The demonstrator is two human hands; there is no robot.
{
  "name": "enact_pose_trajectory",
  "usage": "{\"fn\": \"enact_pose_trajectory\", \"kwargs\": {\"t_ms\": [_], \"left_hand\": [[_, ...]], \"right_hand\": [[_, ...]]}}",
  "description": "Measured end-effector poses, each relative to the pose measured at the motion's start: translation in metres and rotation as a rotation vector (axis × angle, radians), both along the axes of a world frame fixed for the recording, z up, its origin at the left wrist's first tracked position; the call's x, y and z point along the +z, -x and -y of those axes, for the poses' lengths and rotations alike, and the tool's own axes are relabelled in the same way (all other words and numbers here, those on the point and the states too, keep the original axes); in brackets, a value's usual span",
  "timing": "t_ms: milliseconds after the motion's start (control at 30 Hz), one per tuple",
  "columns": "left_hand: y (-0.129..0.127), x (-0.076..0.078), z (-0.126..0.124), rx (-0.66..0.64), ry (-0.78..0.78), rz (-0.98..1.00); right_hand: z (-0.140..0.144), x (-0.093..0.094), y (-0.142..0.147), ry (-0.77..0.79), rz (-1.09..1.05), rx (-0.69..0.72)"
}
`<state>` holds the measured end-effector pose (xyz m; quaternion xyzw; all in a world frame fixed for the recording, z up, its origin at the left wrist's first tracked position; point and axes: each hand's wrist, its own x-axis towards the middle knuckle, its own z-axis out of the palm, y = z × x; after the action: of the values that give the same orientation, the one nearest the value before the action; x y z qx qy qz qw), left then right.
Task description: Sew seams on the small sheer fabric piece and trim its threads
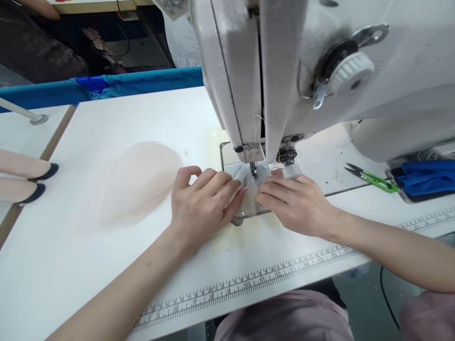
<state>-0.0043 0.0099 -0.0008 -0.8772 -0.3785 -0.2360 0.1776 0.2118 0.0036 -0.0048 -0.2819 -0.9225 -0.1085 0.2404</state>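
Head view: sheer pale fabric (250,189) is held flat under the needle (253,169) of a white sewing machine (302,71), mid-bench. Left hand (202,199) and right hand (295,201) are pressed on it, fingers together. Stitching seems just begun; most fabric lies unsewn toward the left edge.

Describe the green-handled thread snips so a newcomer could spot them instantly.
Start at the white sewing machine and follow its base rightward along the white table. The green-handled thread snips lie flat there, left of the folded blue cloth. They are the only bright green item, with dark pointed blades.
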Motion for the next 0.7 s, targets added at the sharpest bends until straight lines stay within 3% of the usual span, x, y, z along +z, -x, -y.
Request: {"fn": "enact_pose_trajectory", "kwargs": {"t_ms": [167,300,700], "left_hand": [[-0.001,-0.004,-0.002,-0.163,0.195,0.071],[-0.005,-0.008,-0.002,-0.157,0.260,0.057],[-0.010,-0.007,0.004,-0.090,0.094,-0.122]], "right_hand": [[0.000,-0.004,0.000,0.082,-0.013,0.069],[-0.005,-0.006,-0.004,0.122,-0.029,-0.015],[-0.014,-0.005,-0.009,0.055,0.120,-0.193]]}}
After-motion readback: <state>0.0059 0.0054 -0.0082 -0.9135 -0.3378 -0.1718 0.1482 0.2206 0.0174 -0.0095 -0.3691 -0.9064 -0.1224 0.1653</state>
